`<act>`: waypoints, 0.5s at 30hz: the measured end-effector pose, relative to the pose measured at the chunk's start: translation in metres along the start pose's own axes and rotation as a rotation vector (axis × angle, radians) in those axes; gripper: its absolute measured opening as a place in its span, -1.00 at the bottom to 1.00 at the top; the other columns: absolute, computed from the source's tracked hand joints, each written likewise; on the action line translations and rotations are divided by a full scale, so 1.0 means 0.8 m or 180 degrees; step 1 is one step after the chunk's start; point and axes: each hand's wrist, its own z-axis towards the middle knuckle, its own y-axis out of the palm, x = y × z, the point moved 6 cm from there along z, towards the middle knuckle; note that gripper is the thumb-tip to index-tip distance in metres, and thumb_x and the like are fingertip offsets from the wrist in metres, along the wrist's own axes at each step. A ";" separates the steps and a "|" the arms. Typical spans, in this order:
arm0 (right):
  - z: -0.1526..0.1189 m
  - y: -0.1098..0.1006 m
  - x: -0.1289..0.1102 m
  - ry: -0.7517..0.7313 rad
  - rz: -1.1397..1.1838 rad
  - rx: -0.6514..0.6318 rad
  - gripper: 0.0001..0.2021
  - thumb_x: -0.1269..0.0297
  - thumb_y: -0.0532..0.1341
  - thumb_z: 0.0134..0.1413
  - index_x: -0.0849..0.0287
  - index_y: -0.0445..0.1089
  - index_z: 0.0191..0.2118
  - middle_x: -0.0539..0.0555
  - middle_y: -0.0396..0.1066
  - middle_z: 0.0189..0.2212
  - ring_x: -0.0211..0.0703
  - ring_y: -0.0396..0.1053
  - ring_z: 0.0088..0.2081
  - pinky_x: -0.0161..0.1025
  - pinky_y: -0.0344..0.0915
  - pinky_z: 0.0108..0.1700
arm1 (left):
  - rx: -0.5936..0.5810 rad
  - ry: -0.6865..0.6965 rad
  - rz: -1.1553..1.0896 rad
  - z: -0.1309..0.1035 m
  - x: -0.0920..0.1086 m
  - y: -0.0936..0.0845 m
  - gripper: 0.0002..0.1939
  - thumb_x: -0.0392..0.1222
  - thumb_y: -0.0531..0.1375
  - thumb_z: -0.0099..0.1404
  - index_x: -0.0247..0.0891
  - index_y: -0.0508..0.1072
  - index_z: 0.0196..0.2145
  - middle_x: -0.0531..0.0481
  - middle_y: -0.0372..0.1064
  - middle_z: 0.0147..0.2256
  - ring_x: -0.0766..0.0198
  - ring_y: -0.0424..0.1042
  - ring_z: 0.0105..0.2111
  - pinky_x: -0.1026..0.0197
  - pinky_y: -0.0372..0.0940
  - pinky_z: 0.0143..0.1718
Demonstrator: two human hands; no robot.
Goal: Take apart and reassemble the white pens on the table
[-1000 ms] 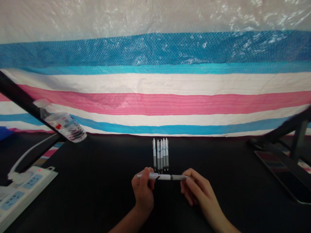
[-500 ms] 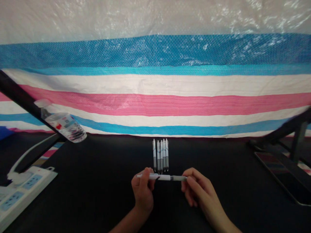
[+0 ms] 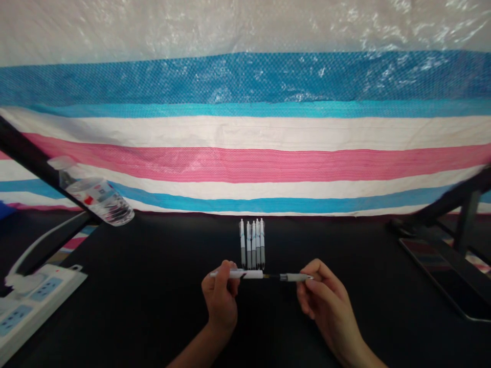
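Observation:
My left hand (image 3: 222, 296) is closed on the white upper barrel (image 3: 251, 274) of a pen, its clip end towards the left. Between finger and thumb, my right hand (image 3: 326, 301) pinches the tip end of the pen's grey grip section (image 3: 295, 277). The two parts stand apart, in line with each other, with the dark thin refill (image 3: 271, 276) bridging the gap. Just beyond them, several white and grey pens (image 3: 253, 245) lie side by side on the black table, tips towards me.
A white power strip (image 3: 34, 301) with a plugged-in cable lies at the left. Behind it a clear water bottle (image 3: 102, 199) leans by a black bar (image 3: 34, 158). At the right a phone (image 3: 441, 278) rests near a black stand (image 3: 464, 220). A striped plastic sheet (image 3: 245, 166) hangs at the back.
The pen has come apart at its middle: the grip section has moved right with my right hand, the barrel slightly left with my left hand, and the refill now shows between them.

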 end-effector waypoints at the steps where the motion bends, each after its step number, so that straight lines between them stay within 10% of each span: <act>1: -0.001 -0.004 -0.002 -0.0099 -0.0004 0.0075 -0.79 0.17 0.35 0.07 0.13 0.33 -0.33 -0.07 0.35 -0.60 -0.34 0.21 -0.66 -0.44 0.03 -0.64 | 0.0015 -0.0003 0.0010 0.000 0.001 0.000 -0.46 -0.02 0.20 0.24 -0.17 0.17 -0.82 0.16 0.00 -0.80 0.36 0.06 -0.72 0.24 0.11 -0.60; 15: 0.000 -0.018 -0.003 -0.0320 -0.0017 0.0399 -0.82 0.20 0.31 0.07 0.12 0.31 -0.32 -0.06 0.35 -0.61 -0.32 0.22 -0.67 -0.43 0.02 -0.65 | 0.0041 -0.0162 -0.0164 0.005 -0.002 0.002 -0.43 -0.01 0.20 0.24 -0.16 0.14 -0.83 0.17 -0.01 -0.81 0.39 0.03 -0.73 0.24 0.05 -0.62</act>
